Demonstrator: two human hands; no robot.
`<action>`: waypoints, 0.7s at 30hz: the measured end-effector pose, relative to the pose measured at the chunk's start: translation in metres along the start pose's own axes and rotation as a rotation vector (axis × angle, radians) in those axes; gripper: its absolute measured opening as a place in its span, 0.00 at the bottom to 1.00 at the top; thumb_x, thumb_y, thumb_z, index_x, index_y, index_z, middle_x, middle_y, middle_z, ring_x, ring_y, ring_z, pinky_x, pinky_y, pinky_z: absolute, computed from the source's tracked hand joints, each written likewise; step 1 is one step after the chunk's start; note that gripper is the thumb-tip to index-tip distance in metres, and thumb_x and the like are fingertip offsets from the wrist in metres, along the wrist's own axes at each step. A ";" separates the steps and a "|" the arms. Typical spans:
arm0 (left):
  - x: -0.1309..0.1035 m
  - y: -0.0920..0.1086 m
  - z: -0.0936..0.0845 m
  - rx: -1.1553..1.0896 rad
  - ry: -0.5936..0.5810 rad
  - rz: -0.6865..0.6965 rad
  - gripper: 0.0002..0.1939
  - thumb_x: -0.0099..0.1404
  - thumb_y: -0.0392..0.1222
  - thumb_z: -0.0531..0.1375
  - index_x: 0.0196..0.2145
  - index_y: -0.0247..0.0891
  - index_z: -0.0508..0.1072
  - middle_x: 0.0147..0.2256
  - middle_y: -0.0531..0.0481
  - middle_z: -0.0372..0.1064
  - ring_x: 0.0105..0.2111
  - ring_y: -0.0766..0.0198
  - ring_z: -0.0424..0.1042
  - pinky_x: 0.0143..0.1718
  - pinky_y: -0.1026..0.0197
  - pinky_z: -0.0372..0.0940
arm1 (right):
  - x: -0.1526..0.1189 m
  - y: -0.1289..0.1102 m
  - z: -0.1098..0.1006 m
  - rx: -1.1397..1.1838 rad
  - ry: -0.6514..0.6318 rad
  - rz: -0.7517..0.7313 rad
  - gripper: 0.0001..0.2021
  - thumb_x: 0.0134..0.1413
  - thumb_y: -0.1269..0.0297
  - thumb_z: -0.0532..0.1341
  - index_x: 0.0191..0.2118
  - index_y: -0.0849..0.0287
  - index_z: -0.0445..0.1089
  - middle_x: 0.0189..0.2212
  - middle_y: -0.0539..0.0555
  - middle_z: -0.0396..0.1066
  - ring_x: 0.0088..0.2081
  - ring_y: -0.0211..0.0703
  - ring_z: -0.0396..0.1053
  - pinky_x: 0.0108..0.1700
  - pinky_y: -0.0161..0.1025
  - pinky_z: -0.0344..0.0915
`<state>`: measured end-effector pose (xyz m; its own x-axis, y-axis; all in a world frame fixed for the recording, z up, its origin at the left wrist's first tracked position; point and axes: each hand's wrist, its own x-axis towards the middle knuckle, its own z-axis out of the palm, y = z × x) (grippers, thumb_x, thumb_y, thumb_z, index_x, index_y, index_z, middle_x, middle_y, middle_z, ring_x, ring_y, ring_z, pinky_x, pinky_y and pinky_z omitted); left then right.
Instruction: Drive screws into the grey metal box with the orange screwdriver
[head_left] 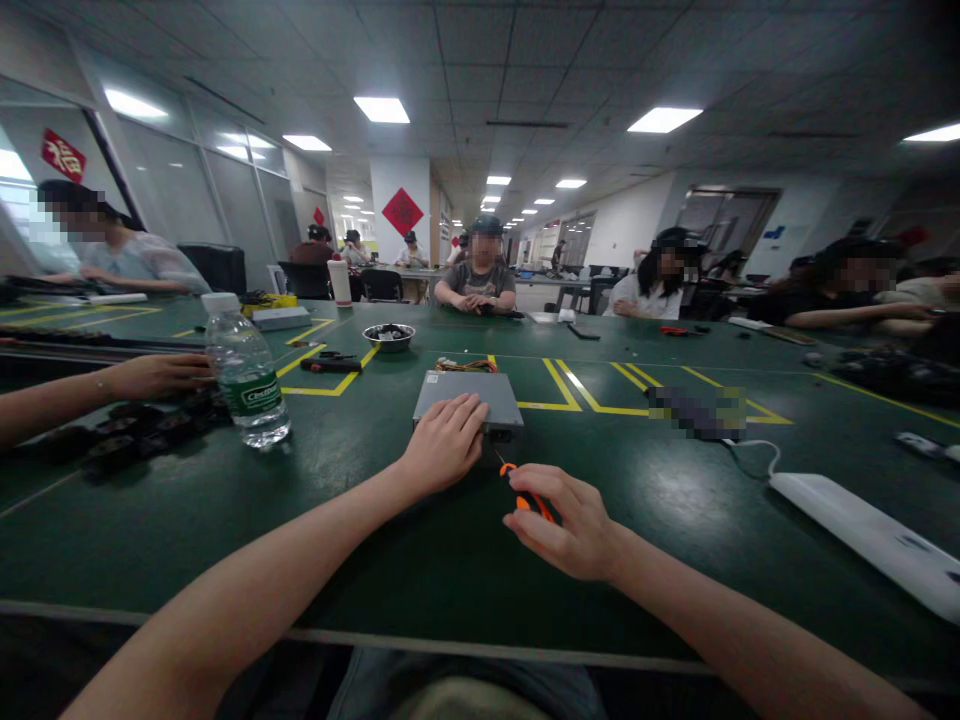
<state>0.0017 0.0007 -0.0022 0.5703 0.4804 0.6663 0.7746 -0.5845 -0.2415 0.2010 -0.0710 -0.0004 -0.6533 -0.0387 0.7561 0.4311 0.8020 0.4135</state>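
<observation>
A grey metal computer power supply point(491, 390) lies flat on the green table, with a bundle of coloured cables point(465, 366) at its far side. On its top rests my left hand point(444, 440), palm down with the fingers stretched out together; the thumb is hidden. My right hand point(566, 520) is closed around the orange-and-black handle of a screwdriver point(531, 495). Its thin shaft points up and left to the near face of the power supply, close to the socket point(501, 436). Whether the tip touches a screw is too small to tell.
A water bottle point(251, 385) stands left of my arm, near another person's hand point(161, 377) and dark parts point(135, 435). Farther off are a metal bowl point(388, 336) and a black-and-red tool point(330, 365). A white power strip point(862, 535) lies on the right. People sit around the table.
</observation>
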 end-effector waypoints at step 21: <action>-0.001 0.000 0.003 0.006 0.019 0.005 0.20 0.65 0.40 0.49 0.53 0.33 0.63 0.54 0.39 0.62 0.54 0.54 0.62 0.52 0.52 0.58 | 0.006 -0.002 0.000 -0.078 0.028 0.006 0.07 0.50 0.74 0.58 0.35 0.57 0.64 0.39 0.55 0.65 0.43 0.41 0.68 0.41 0.40 0.72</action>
<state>0.0018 0.0025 -0.0051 0.5688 0.4653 0.6782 0.7735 -0.5829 -0.2488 0.1958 -0.0730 0.0029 -0.6332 -0.0512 0.7723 0.4834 0.7531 0.4462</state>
